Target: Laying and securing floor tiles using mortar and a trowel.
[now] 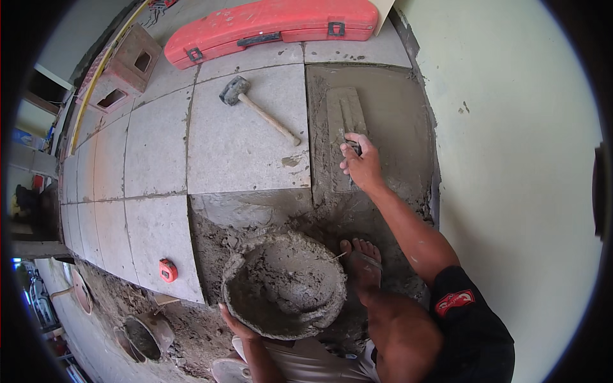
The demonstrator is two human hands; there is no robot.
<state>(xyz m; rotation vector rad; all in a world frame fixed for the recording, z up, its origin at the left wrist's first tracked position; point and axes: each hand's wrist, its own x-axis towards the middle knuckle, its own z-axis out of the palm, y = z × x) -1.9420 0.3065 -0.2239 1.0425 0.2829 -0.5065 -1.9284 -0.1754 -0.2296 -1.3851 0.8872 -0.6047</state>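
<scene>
My right hand [363, 165] is closed around the handle of a mud-coated plastering trowel [345, 107]. The trowel's long blade lies flat on a bed of wet grey mortar [399, 105] beside the wall. Close to my body, a round mortar-crusted basin [340, 281] holds a load of wet mortar [297, 274]. My left hand [239, 324] grips the near left side of that basin; part of its fingers is hidden beneath the rim. My bare foot in a sandal strap rests on rough mortar just right of the basin.
Large grey tiles [156, 153] cover the floor to the left, with a rubber mallet [255, 107] and a red tape measure [168, 270] on them. A long red case [274, 29] lies at the back. The pale wall [511, 159] bounds the right side. A second bucket [143, 338] stands lower left.
</scene>
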